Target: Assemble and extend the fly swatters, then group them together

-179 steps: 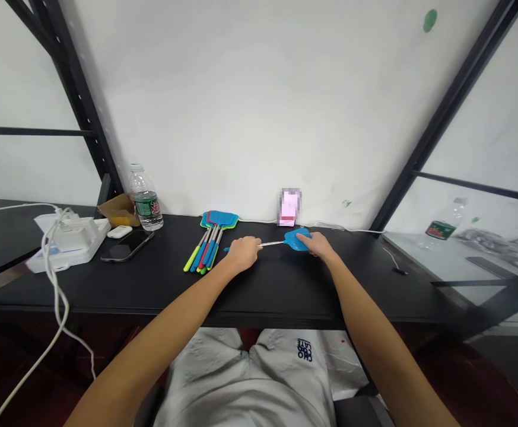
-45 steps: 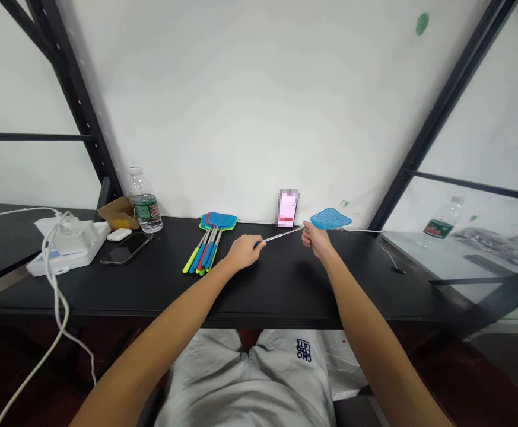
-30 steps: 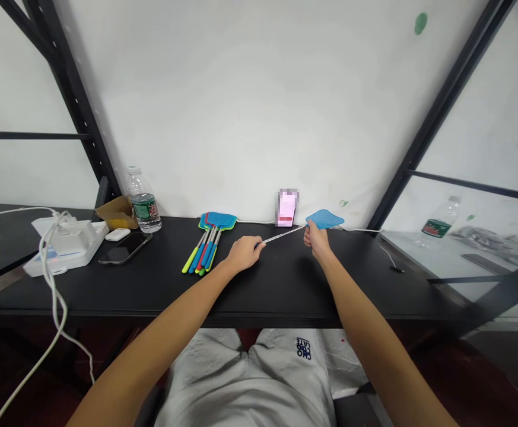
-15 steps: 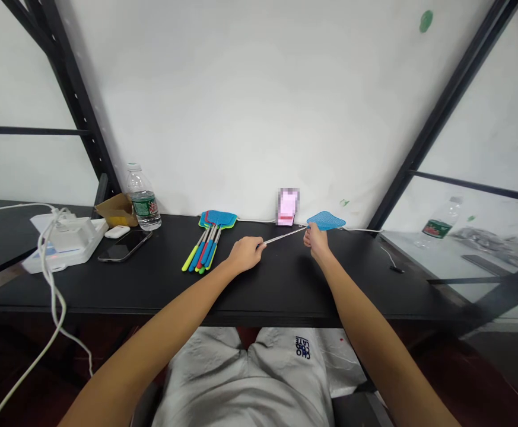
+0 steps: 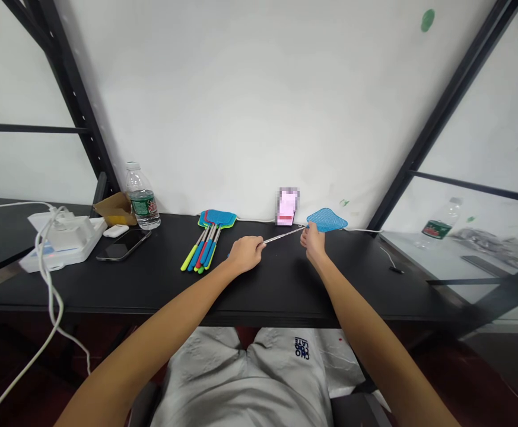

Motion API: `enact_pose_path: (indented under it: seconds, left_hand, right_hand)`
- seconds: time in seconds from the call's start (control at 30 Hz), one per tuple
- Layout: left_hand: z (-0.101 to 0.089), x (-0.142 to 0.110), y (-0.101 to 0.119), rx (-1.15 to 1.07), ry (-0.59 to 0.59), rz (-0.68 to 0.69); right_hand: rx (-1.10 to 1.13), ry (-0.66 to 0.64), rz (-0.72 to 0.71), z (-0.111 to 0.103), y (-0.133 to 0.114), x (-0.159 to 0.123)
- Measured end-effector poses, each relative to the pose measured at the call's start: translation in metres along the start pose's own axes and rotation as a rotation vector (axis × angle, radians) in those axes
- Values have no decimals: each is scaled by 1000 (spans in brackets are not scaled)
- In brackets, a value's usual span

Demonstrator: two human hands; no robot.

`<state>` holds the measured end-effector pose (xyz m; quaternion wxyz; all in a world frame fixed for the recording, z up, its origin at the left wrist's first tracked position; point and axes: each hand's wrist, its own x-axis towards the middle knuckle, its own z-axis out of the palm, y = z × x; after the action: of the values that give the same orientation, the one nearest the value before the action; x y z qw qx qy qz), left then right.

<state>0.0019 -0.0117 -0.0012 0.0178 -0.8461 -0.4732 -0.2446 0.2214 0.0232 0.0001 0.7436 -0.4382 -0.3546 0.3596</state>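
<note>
Between my two hands a fly swatter (image 5: pixel 327 220) with a blue mesh head and a thin metal rod is held above the black desk. My left hand (image 5: pixel 246 254) is closed round its handle end, which the fingers mostly hide. At the base of the mesh head, my right hand (image 5: pixel 314 238) is closed on the rod. Left of my left hand lies a pile of several fly swatters (image 5: pixel 209 237), their blue, red and yellow-green heads stacked toward the wall and their coloured handles fanned toward me.
On the left stand a water bottle (image 5: pixel 142 198), an open cardboard box (image 5: pixel 117 209), a dark phone (image 5: pixel 124 244), a white case (image 5: pixel 116 230) and a white power strip (image 5: pixel 65 243) with cables. A blurred pink-screened device (image 5: pixel 287 207) leans on the wall. A short cable (image 5: pixel 396 268) lies right.
The swatter's blue head has tilted, so more of its mesh faces me. My right hand has shifted slightly left; my left hand stays nearly in place.
</note>
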Motion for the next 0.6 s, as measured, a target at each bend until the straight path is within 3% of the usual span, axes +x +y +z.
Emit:
enact_pose_path:
  seconds: [0.6]
  left_hand:
    - [6,-1,4,-84,56,10]
  right_hand:
    - [-40,-199,-24,29,11,-40]
